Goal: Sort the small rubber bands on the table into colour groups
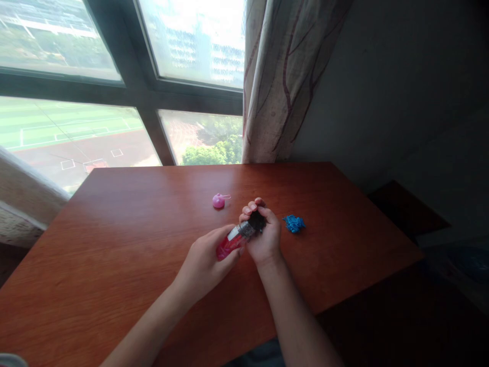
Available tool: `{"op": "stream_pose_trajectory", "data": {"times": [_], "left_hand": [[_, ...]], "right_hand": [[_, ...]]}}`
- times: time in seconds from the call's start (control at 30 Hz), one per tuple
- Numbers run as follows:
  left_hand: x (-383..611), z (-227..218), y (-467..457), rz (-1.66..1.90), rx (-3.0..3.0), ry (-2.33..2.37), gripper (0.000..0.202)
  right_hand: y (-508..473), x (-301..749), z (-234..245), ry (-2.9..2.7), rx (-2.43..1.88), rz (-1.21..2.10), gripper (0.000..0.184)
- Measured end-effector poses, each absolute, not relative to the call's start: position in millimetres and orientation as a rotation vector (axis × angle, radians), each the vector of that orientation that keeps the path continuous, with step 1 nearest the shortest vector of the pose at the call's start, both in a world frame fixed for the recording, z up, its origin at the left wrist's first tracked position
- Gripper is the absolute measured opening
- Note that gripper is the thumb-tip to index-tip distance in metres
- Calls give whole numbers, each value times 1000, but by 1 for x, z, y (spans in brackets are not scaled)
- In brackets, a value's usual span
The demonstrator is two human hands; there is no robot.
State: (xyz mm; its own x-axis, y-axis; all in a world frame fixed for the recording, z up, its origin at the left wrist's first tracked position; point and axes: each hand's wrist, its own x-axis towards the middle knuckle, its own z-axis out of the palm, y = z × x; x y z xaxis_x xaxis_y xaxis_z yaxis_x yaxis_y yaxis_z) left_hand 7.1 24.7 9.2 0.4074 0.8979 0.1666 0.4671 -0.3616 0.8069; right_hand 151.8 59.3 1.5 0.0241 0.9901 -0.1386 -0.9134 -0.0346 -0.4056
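Above the middle of a reddish wooden table (114, 255), my left hand (204, 262) is wrapped round the lower end of a small red translucent bottle (229, 243). At the bottle's top end sits a black cap or tuft (257, 221), and my right hand (263, 232) is curled closed round it. The bottle lies tilted, its top pointing up and right. What exactly the black part is cannot be made out.
A small pink round object with a thin loop (218, 201) lies on the table beyond my hands. A crumpled blue bundle (293, 223) lies to the right of them. A window (114, 76) and a curtain (290, 76) stand behind the table; a dark stool (408, 209) is at right.
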Motion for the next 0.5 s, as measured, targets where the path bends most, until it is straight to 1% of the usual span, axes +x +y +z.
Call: {"op": "stream_pose_trajectory", "data": {"times": [0.13, 0.4, 0.5], "left_hand": [[8, 10, 25, 810, 1973, 1158, 32], [7, 11, 24, 824, 1993, 1175, 30], [7, 10, 24, 835, 1997, 1168, 32]], "right_hand": [[60, 153, 3, -173, -413, 1536, 10], [58, 150, 5, -258, -481, 1489, 11], [56, 150, 6, -244, -455, 1482, 14]]}}
